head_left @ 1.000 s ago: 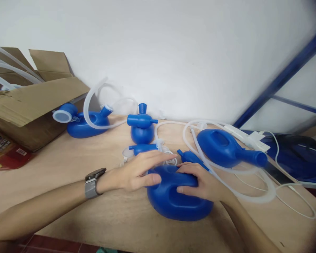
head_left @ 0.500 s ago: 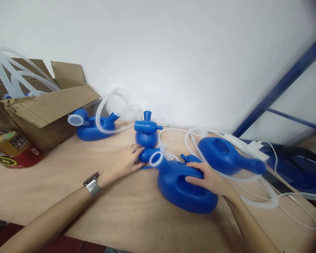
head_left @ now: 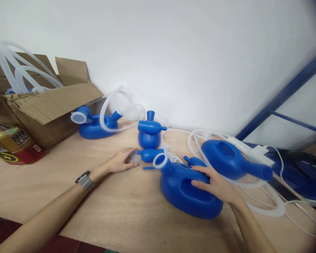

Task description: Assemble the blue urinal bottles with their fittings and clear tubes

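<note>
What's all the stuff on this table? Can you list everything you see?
front jug: one, blue, middle of the table, under the right hand
right jug: one, blue, at the right among tubes
back jug: one, blue, back left beside the box
small blue parts: about three, behind the front jug
clear cap: one, see-through, at the left fingertips
tubes: several, milky clear, on the table and in the box
box: one, brown cardboard, back left
packet: one, red and yellow, left edge
plug strip: one, white, far right
table: one, light wood
watch: one, silver, left wrist
left hand: open, fingertips at the clear cap
right hand: gripping the front jug's handle
</note>
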Demonstrator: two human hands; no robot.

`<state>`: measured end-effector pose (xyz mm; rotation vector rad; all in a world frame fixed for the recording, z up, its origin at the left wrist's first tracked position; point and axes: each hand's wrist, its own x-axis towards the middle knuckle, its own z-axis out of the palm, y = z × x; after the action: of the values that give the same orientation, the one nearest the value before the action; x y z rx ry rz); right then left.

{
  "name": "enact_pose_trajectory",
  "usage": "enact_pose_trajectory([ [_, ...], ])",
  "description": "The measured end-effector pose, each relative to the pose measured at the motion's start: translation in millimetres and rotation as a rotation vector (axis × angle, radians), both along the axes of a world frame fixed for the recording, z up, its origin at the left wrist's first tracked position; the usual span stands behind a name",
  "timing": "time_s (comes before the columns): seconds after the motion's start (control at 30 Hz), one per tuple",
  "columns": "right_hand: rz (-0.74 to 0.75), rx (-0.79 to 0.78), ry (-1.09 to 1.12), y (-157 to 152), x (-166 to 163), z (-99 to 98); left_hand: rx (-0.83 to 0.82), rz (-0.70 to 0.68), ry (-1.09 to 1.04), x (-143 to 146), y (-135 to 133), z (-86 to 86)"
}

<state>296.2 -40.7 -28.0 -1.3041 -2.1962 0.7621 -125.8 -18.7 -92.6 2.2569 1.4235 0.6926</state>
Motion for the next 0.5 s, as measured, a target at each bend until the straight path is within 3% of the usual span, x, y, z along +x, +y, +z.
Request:
enact_pose_trajectory([
  [0.27, -0.007, -0.032, 0.013, -2.4, -2.4, 3.0, 0.015, 0.136, -0.149, -1.5, 8.7, -19.7],
  [0.37, 0.013, -0.029, 0.013, -3.5, -3.9, 4.6, 0.032, 0.195, -0.243, -4.3, 5.7, -9.6],
  [0.5, 0.032, -0.004, 0.040, -3.7, -4.8, 4.8, 0.089, 0.200, -0.328, 2.7, -7.8, 16.8],
])
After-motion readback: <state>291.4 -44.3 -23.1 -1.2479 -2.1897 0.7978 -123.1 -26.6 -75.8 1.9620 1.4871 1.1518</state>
